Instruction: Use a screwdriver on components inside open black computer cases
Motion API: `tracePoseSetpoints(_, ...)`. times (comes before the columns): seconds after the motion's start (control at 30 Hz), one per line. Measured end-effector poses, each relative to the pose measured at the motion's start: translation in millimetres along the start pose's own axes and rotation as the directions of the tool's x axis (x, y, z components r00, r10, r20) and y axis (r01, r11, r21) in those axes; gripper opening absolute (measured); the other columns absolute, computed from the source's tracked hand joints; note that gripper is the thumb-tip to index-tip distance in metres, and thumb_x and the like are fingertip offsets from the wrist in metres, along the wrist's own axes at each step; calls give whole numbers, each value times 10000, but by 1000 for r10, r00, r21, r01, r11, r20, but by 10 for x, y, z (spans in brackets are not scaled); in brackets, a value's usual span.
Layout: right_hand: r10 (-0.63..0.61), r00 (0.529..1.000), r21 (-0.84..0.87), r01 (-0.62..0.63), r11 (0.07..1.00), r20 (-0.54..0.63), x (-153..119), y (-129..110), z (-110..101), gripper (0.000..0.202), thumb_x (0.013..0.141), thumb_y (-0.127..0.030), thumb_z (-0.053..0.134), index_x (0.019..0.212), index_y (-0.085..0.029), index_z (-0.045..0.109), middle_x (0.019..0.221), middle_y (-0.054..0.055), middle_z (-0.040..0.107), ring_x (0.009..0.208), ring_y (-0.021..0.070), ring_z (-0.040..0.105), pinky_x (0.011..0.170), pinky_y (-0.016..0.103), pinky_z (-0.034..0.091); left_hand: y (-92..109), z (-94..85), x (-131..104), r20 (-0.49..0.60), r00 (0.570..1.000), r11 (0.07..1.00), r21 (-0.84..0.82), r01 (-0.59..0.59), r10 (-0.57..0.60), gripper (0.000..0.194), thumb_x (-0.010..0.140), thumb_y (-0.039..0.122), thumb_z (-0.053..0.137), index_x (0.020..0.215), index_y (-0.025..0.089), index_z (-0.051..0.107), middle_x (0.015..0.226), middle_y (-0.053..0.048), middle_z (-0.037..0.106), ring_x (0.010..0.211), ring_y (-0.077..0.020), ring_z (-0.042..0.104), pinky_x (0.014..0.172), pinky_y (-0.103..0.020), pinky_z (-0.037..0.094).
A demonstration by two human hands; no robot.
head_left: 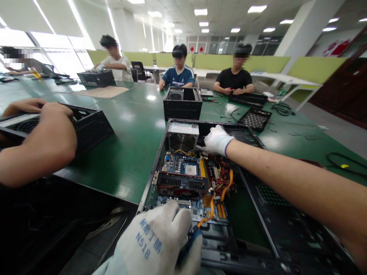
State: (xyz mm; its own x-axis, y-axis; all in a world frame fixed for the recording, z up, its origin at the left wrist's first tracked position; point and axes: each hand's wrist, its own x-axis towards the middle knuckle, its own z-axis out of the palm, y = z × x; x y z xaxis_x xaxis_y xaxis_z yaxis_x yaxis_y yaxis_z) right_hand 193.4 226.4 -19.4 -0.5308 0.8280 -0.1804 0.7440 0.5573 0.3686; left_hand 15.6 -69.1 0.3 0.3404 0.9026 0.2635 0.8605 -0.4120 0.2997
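Left gloved hand (160, 236) nearest us, fingers curled beside the lower end of an orange cable (212, 208); whether they grip it, we can't tell. Computer case (220, 236) lies open beneath, graphics card (180, 181) and motherboard (172, 164) inside, processor (190, 169) uncovered: partway along, we judge, much left in place. Farther in, right gloved hand (216, 140), fingers bent, grip hidden, just beside the power supply (183, 139).

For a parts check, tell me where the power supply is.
In the head view, the power supply sits in the far left corner of the open computer case, just beyond the circuit board, left of the gloved right hand.
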Motion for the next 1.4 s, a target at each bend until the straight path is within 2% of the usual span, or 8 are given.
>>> tracePoseSetpoints(0.2,7,1000,-65,-6,998,10,-205,61,-154,634,979,-663,425,1152,-160,770,1137,204,774,1147,389,652,930,499,454,-33,56,-23,-29,999,1000,7,-14,14,108,925,328,586,847,259,555,794,-4,627,617,-167,638,545,-275,546)
tracePoseSetpoints(0.5,-32,941,172,95,981,-337,-988,538,-131,612,994,-613,462,1296,-142,711,1238,181,748,1150,351,665,1000,463,483,-38,-109,-2,2,999,999,-25,-40,40,48,929,272,545,960,264,581,892,-38,680,751,-194,682,682,-292,596)
tracePoseSetpoints(0.63,68,905,402,119,908,-421,-1239,677,68,613,954,-647,516,1270,-169,732,1269,154,741,1203,352,653,1039,474,502,-86,-195,258,27,998,998,21,-59,59,113,996,289,477,967,242,577,932,-49,665,793,-208,676,703,-326,589)
tracePoseSetpoints(0.77,209,867,578,106,809,-452,-1330,719,229,593,939,-663,527,1217,-188,747,1237,130,749,1168,339,673,1024,484,530,-206,-187,793,188,971,970,168,-177,145,193,1033,250,449,1149,204,596,1254,-122,660,1155,-283,659,1033,-450,535)
tracePoseSetpoints(0.87,286,854,678,100,728,-434,-1353,731,284,545,945,-633,543,1203,-201,753,1221,116,755,1137,326,689,1008,478,543,-301,-77,1291,280,960,974,215,-75,13,308,1030,314,502,1274,134,560,1257,-152,682,1169,-286,676,1049,-411,537)
tracePoseSetpoints(1.07,368,851,818,117,564,-376,-1402,763,304,525,955,-644,568,1258,-251,738,1261,81,755,1144,322,695,1024,482,541,-492,373,1986,572,814,943,316,-102,-104,500,898,298,670,1354,117,574,1276,-170,721,1204,-296,695,992,-344,565)
tracePoseSetpoints(1.23,360,852,837,151,525,-379,-1445,775,308,521,965,-643,563,1273,-255,725,1294,82,745,1170,322,691,1051,492,534,-653,797,2141,673,730,932,329,-152,-118,498,769,282,767,1241,163,660,1239,-154,749,1139,-325,729,920,-369,602)
tracePoseSetpoints(1.4,319,853,803,178,568,-414,-1467,779,322,496,977,-618,551,1267,-251,716,1301,86,737,1202,324,677,1075,500,523,-767,1007,2097,702,708,931,303,-204,-74,577,795,333,747,1343,205,619,1349,-138,709,1217,-324,698,999,-393,577)
